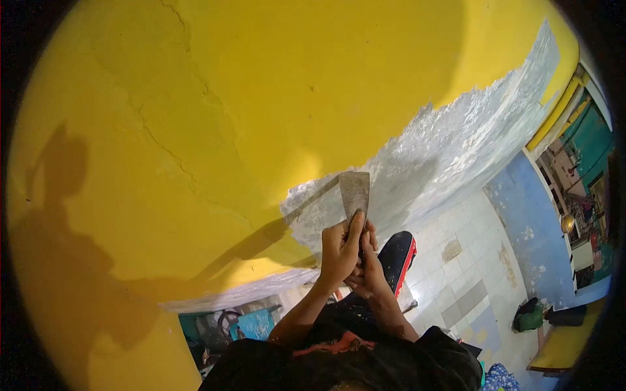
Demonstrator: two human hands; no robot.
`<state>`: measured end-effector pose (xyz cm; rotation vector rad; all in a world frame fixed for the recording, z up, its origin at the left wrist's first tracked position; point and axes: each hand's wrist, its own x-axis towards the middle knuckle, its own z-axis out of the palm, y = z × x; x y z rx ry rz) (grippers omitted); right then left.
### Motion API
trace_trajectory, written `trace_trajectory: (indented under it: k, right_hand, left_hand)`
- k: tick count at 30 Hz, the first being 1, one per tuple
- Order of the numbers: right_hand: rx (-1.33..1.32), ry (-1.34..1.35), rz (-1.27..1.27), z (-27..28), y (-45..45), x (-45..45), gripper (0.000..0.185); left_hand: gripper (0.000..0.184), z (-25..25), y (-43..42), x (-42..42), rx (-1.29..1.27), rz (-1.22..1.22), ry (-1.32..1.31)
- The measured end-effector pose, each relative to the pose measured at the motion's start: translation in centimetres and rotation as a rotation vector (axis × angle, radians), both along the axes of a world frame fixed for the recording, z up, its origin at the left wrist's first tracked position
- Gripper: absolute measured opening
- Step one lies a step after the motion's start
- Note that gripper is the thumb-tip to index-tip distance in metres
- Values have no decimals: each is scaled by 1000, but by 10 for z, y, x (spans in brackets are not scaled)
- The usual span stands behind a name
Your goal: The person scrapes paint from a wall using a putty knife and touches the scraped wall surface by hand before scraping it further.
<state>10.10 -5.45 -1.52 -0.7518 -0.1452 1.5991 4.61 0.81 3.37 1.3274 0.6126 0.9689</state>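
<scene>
Two hands share one tool: the fingers of my left hand [334, 251] and right hand [370, 268] are curled closely round a metal scraper [353, 208], with no slack that I can see, though some fingertips are hidden. My left thumb [356, 225] lies along the neck, probably to steer it, and my right hand packs in against the left, I think to lend force and check twisting. Just ahead of my fingers, the broad blade [355, 186] points away from me at the border where the yellow wall [261, 98] gives way to a rough grey patch [450, 150] stretching off to their right; whether its edge presses there, I cannot tell. Below and right of my fingers, one black shoe [394, 255] is set forward over the tiled floor [469, 274], likely to steady my stance.
</scene>
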Motion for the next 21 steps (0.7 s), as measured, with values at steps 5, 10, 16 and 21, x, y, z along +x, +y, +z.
trace_trajectory:
  k: [5,10,16,21]
  right_hand:
    - [-100,-26,-74,16,-9,-6,54]
    - [50,23,4,12,7,7,55]
    - [56,91,-32,-3,-18,-4,39]
    - [147,169,135,11,3,18,55]
  left_hand:
    - [39,-12,-15,-2,-10,-3,-13]
    - [40,23,4,2,19,9,132]
    - [40,-1,-19,-2,3,-5,3]
    - [39,26,0,7,56,25,116]
